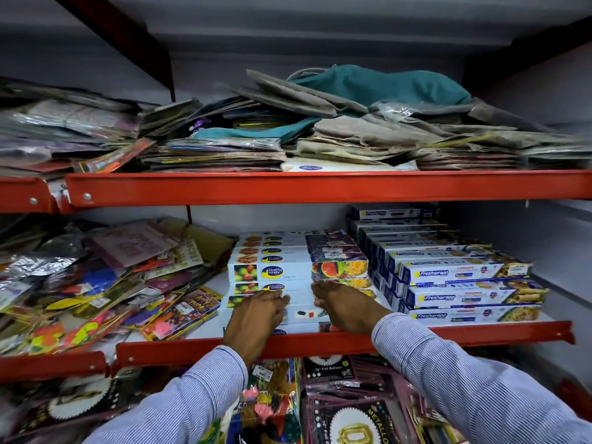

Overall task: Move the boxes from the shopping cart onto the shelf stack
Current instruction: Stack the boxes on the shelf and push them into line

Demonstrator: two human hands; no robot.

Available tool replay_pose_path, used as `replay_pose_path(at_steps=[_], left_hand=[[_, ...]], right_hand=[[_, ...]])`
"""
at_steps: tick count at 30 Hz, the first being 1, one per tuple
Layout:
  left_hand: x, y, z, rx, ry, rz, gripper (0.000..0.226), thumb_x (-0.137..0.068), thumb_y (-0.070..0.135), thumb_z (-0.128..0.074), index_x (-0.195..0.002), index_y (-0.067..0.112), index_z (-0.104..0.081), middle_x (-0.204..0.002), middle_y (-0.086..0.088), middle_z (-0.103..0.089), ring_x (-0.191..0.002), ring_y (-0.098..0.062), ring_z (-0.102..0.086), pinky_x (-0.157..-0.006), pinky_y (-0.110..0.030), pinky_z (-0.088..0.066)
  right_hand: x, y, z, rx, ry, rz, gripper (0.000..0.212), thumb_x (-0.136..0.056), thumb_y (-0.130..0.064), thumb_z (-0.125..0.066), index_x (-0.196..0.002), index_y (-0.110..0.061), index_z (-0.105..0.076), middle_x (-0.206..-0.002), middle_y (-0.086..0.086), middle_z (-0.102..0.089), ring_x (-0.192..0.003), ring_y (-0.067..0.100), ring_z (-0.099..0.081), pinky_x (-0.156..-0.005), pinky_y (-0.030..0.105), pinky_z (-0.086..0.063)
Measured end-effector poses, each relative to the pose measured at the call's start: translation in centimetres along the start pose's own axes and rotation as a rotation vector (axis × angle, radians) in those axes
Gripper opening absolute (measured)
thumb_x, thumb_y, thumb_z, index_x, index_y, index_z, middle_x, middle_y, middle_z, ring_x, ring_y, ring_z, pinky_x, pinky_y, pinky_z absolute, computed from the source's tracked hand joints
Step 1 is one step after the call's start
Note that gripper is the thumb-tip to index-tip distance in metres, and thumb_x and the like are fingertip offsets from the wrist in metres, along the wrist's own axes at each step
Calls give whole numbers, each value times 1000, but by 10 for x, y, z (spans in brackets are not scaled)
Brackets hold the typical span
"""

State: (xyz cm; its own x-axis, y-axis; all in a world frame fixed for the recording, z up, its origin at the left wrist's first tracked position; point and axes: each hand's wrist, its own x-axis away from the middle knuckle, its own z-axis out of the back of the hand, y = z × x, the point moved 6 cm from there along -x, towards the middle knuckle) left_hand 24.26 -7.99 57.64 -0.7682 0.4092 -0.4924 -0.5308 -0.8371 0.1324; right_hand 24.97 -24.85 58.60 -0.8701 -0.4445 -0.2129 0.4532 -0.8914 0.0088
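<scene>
Boxes [272, 274] at the shelf's [320, 346] front edge looked light and stiff, best held by their long sides, both left hand [256, 312] and right hand [342, 302] lying flat and open on them.

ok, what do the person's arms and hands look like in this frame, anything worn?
Both hands, left and right, are bare: no gloves, and no rings or watch visible. Both arms wear long shirt sleeves, left sleeve and right sleeve, in light blue-white cloth with fine thin stripes, with the cuffs ending at the wrists. No markings or logos show on the cloth.
</scene>
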Motion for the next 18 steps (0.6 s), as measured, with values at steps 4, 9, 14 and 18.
replay_pose_path(at_steps=[4,9,14,18], left_hand=[[0,-2,-3,5,-12,8,35,-99,24,-54,-133,24,-59,-143,-1,-56,-127,-22,-53,-100,-37,-49],[1,-1,-5,-2,-25,11,36,-99,20,-53,-134,22,-57,-142,-3,-56,-127,-23,-54,-99,-40,-51],[1,6,-2,-16,-19,-4,37,-97,11,-54,-132,21,-59,-139,-5,-59,-124,-25,-58,-98,-41,-53],[0,10,-1,-34,-37,-4,37,-96,5,-53,-130,14,-59,-135,-13,-62,-119,-30,-61,-95,-44,-53]], right_hand=[[-1,1,-4,-3,-7,-5,39,-100,-17,-45,-136,-2,-41,-140,20,-50,-126,37,-48,-101,49,-46],[-2,2,-7,-20,-56,-53,40,-98,-13,-47,-136,-1,-41,-139,20,-50,-127,36,-48,-102,50,-46],[-3,1,-5,-45,-114,-79,54,-97,-12,-47,-147,-5,-27,-155,17,-33,-140,33,-34,-113,45,-35],[-2,3,-5,-67,-146,-110,49,-98,-13,-45,-144,-3,-30,-151,22,-36,-137,37,-35,-111,48,-35]])
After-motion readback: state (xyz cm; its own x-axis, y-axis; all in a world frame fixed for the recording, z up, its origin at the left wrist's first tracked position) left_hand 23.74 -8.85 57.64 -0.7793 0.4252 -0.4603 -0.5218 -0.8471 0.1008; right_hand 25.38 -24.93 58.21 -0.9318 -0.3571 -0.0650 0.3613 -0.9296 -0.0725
